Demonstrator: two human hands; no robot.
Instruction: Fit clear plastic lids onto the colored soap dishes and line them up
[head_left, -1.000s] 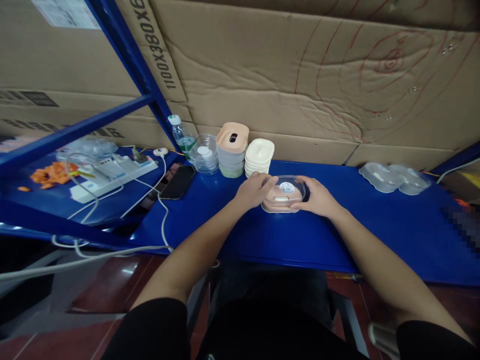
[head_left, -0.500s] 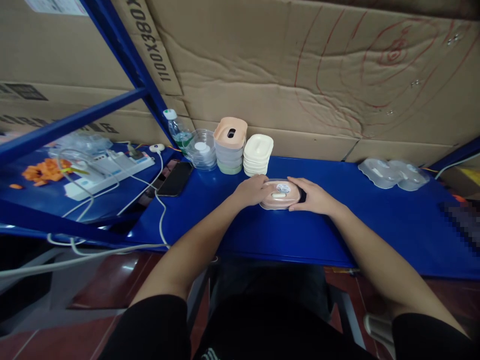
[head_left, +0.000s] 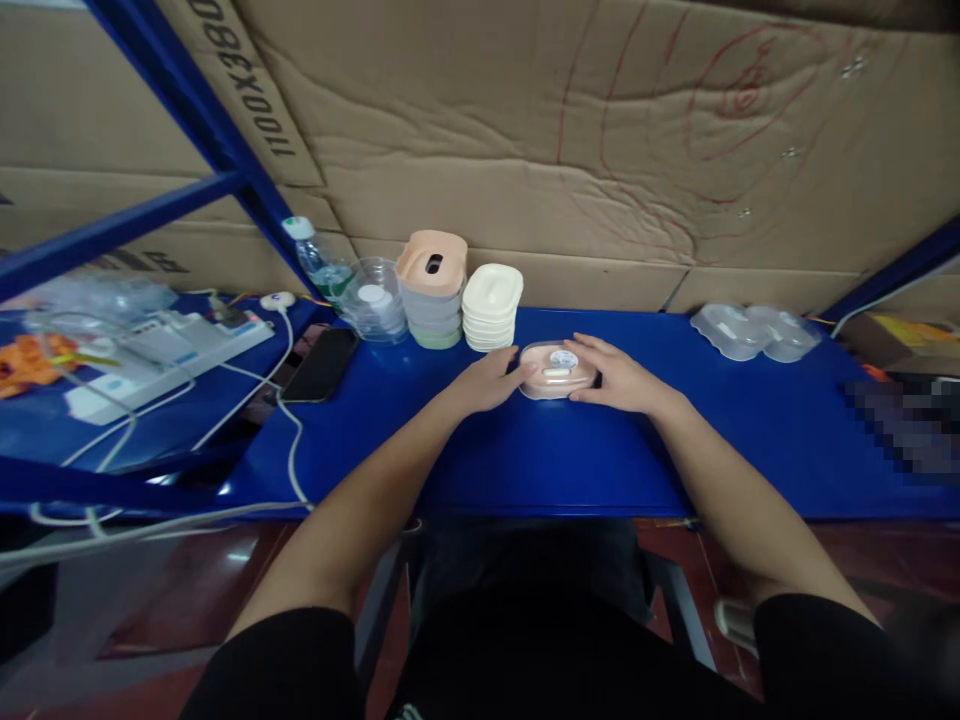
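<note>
A pinkish-orange box in a clear plastic shell [head_left: 557, 385] lies on the blue table in front of me, with a round white label and a small pale strip on its top. My left hand [head_left: 486, 382] is at its left edge, the thumb touching the shell and the fingers beside its far left corner. Around the right side curves my right hand [head_left: 619, 378], fingers at the far edge and thumb at the near edge. Just beyond stand a stack of cream lids [head_left: 492, 305] and a stack of box bodies [head_left: 433, 300] topped by a peach piece with a dark slot.
Clear plastic shells [head_left: 375, 305] and a water bottle [head_left: 321, 268] stand at the back left, near a black phone [head_left: 321, 365]. A power strip [head_left: 172, 365] with white cables lies further left. More clear shells [head_left: 754, 332] rest at the back right, before a cardboard wall [head_left: 465, 130].
My left hand has drawn back a little to the left, showing more of the box's left end. My right hand keeps its place around the right side. The view has shifted slightly.
</note>
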